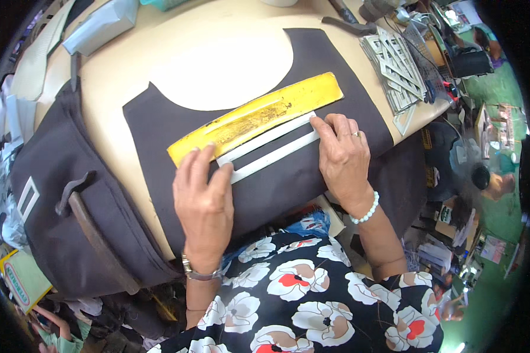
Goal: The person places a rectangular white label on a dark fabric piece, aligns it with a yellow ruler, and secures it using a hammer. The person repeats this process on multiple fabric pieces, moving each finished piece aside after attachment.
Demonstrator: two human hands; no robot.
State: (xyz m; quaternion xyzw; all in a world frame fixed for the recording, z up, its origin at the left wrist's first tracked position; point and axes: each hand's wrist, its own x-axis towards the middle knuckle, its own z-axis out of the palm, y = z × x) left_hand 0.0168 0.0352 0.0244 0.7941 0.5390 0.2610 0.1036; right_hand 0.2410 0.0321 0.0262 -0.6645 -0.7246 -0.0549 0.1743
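A dark fabric piece (277,191) with a curved cut-out lies before me. Across it rests a worn yellow curved template (277,109), slanting up to the right. Just below the template is a slim white rectangular frame (277,154), dark fabric showing through its middle. My left hand (203,200) is at the frame's left end, fingers apart, the thumb touching the frame and the fingertips at the template's lower edge. With thumb and bent fingers, my right hand (344,159) pinches the frame's right end.
Left, folded dark fabric (59,176) carries a curved metal bar (100,244) and a small white frame (28,199). A pile of pale frames (397,70) lies at the table's right. A dark-handled tool (348,26) lies at the far edge. Another person's arm (54,320) shows lower left.
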